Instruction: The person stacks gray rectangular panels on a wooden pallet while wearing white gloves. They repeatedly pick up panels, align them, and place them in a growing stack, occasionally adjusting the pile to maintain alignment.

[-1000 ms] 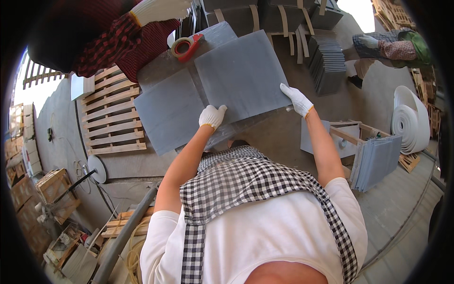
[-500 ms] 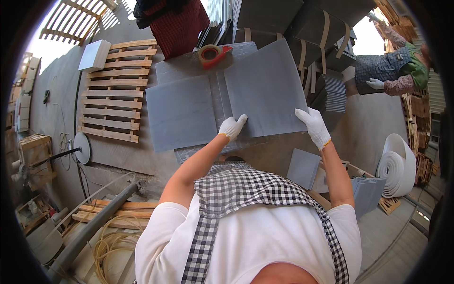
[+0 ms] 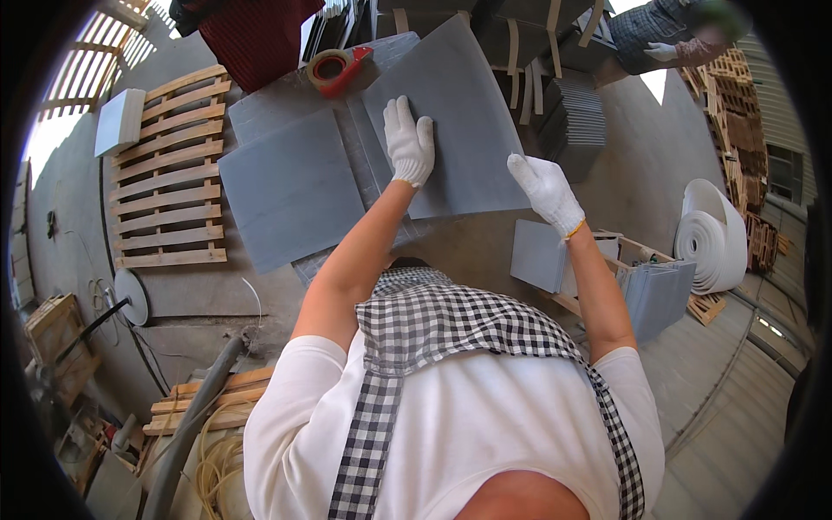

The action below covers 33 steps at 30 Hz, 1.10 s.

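Note:
A large grey stone-like tile (image 3: 464, 113) is tilted up over the work surface (image 3: 260, 110). My left hand (image 3: 406, 143), in a white knit glove, lies flat on its face with the fingers stretched out. At the tile's right edge, my gloved right hand (image 3: 548, 191) grips near the lower corner, thumb on the near face; its other fingers are mostly hidden. A second grey tile (image 3: 293, 186) lies flat to the left. Behind both tiles sits a red tape dispenser (image 3: 340, 82) with a roll of tape.
Wooden pallet (image 3: 169, 178) at left, bearing a stack of white slabs (image 3: 121, 121). Strapped dark stacks (image 3: 416, 24) stand behind; upright tiles (image 3: 572, 117) are at right. A crate with grey tiles (image 3: 654, 290) and a white foam roll (image 3: 715, 238) lie nearer. A co-worker (image 3: 654, 35) stands far right.
My left hand has moved from the tile's lower left edge up onto its face and spread flat. My right hand still holds the right edge. The whole view has shifted.

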Each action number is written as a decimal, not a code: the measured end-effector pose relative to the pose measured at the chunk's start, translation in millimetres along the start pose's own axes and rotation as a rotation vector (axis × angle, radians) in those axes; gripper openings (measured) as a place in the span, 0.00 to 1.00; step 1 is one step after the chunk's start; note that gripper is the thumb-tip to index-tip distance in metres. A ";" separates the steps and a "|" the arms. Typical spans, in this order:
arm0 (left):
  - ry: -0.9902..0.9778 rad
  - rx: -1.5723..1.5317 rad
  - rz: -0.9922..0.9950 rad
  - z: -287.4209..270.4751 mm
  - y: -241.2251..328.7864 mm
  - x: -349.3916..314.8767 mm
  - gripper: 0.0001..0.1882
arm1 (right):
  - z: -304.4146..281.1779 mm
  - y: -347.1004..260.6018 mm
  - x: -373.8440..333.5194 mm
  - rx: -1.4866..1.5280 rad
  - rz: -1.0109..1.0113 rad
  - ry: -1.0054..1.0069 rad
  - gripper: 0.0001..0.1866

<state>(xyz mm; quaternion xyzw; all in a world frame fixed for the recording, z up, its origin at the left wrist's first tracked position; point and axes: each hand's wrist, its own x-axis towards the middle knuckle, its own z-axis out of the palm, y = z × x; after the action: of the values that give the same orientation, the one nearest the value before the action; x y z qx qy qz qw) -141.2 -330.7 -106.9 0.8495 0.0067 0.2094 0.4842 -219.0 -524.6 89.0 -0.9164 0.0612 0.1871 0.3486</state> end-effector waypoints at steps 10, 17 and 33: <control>-0.346 -0.237 0.477 -26.2 114.6 -73.1 0.49 | 30.1 22.0 -2.7 0.620 -0.048 0.113 0.27; -0.655 -0.169 0.631 -60.8 45.4 -71.4 0.50 | 29.6 9.7 -4.7 0.427 -0.084 0.157 0.28; -0.190 -0.387 -0.436 3.7 -27.0 19.8 0.37 | 32.8 -69.9 -30.6 0.024 -0.131 0.118 0.28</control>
<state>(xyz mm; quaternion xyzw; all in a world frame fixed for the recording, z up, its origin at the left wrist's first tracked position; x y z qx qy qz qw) -116.6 -315.1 -123.9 0.7357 0.1035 0.0176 0.6691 -240.1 -451.1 121.4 -0.9235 0.0238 0.1087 0.3671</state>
